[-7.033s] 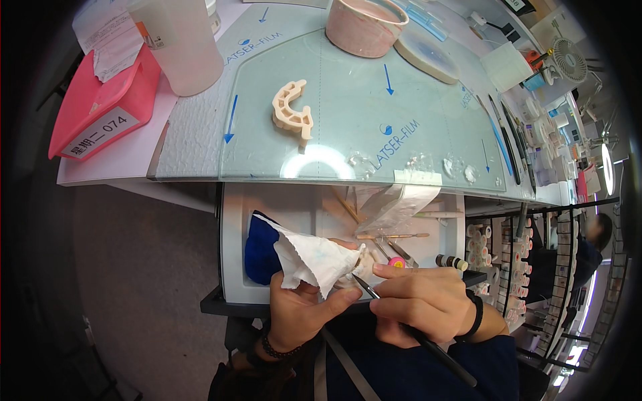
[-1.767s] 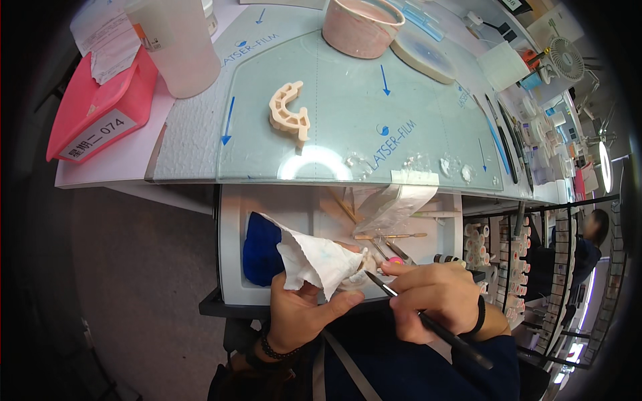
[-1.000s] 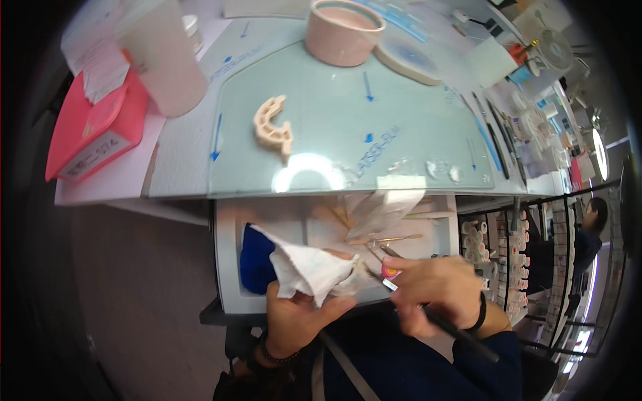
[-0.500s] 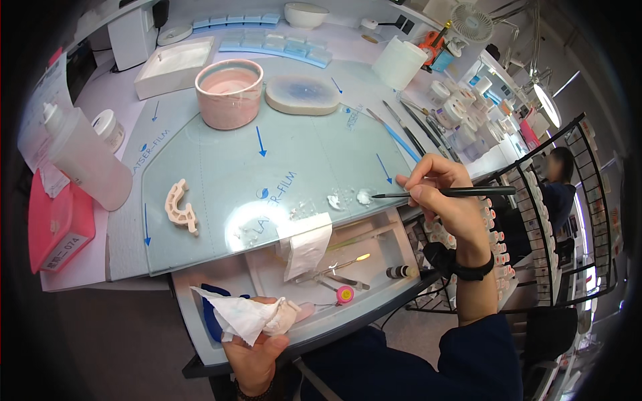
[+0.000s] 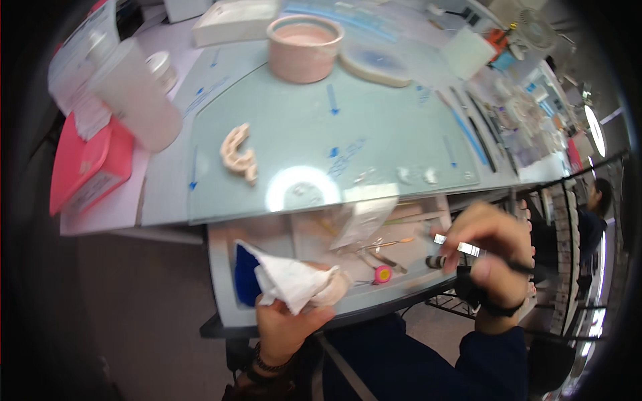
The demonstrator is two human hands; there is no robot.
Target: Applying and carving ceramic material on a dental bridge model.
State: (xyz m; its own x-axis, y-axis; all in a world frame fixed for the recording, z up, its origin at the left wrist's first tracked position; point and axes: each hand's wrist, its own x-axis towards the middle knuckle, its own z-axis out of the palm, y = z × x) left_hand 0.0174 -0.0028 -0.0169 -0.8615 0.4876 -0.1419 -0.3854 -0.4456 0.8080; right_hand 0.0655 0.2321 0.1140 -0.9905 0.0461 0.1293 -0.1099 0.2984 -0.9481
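The step in hand seems to be fine work with a tool on a small piece. The left hand (image 5: 287, 327) is closed around a crumpled white paper tissue (image 5: 287, 277), and at the right end of this tissue a pale beige rounded piece (image 5: 336, 289) shows, just beyond the left thumb. The right hand (image 5: 491, 244), blurred, grips a slim black-handled tool with a shiny metal collar (image 5: 470, 249); it stands well apart from the piece, to the right of it. Ahead and left of the right hand, two small white dabs (image 5: 430, 175) lie on a greenish glass sheet (image 5: 301, 134) on the tabletop (image 5: 125, 217). Bringing the tool to the piece would probably call for a steady left hand and a careful leftward approach; whether the tip carries material, one cannot tell.
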